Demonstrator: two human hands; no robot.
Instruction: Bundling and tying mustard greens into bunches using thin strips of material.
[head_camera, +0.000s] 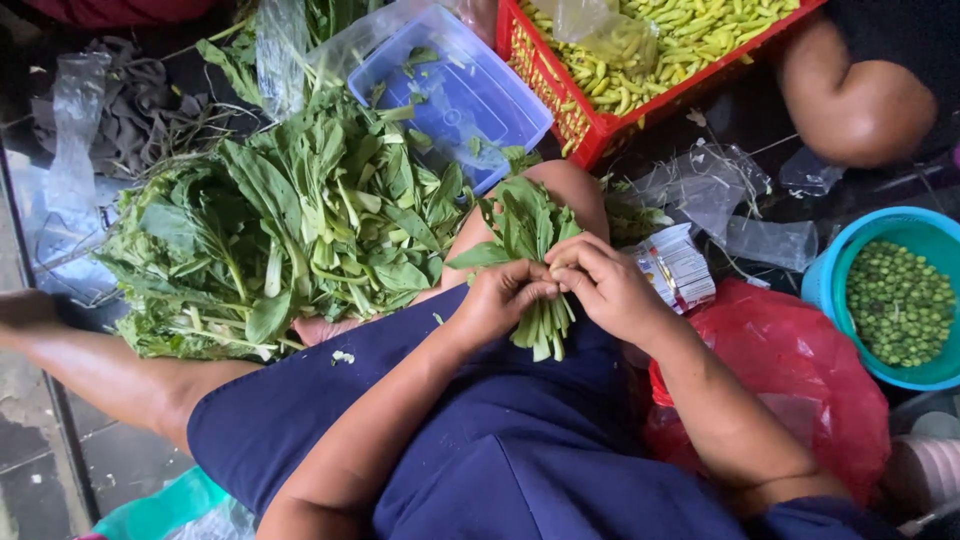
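A small bunch of leafy greens (522, 232) rests over my lap, stems pointing toward me. My left hand (497, 300) is closed around the stems of that bunch. My right hand (603, 285) is closed on the same bunch from the right, fingertips meeting the left hand's near the top of the stems. A large loose pile of the same greens (290, 220) lies on the floor to the left of my knee.
A blue plastic tub lid (450, 90) lies behind the pile. A red crate (600, 125) holds yellow-green pods. A teal bowl (830, 270) of peas sits at right, a red plastic bag (800, 370) beside it. Another person's knee (850, 90) is top right.
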